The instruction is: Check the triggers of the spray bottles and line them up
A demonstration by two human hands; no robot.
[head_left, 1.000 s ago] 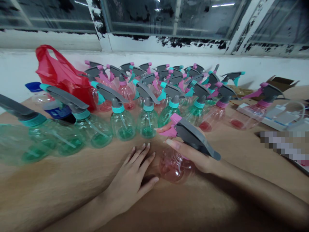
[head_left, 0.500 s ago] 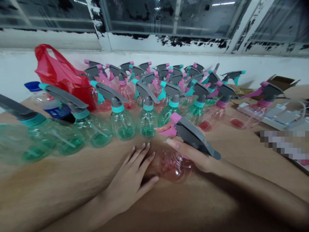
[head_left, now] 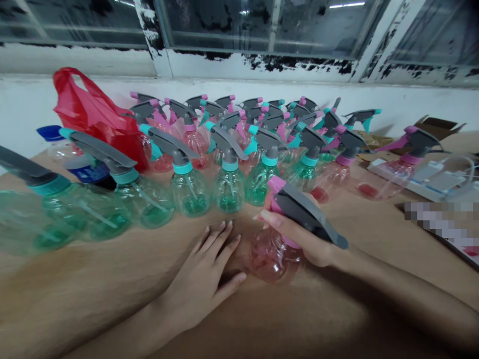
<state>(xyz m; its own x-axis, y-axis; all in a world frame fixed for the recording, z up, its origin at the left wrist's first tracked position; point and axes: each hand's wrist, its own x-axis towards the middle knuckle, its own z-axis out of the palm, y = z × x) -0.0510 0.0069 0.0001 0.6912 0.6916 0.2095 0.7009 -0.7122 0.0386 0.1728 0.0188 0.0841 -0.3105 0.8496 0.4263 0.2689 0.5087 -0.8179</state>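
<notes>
My right hand [head_left: 299,234] grips a pink spray bottle [head_left: 275,257] around its grey and pink trigger head. The fingers are wrapped over the trigger, which is mostly hidden behind them. The bottle rests on the table [head_left: 157,269], its nozzle pointing away to the upper left. My left hand [head_left: 205,269] lies flat on the tabletop just left of the bottle, fingers spread, holding nothing. Beyond the hands stands a row of green spray bottles [head_left: 229,187] with turquoise collars and grey heads.
Behind the front row stand several pink and green spray bottles. A red plastic bag [head_left: 108,129] and a blue-capped bottle [head_left: 88,167] are at the back left. At right are a pink spray bottle [head_left: 391,174], a tray of white parts [head_left: 441,177] and an open cardboard box [head_left: 439,127].
My right fingers have drawn in, pulling the pink bottle's trigger back toward its neck. The bottle has shifted slightly right. My left hand stays put.
</notes>
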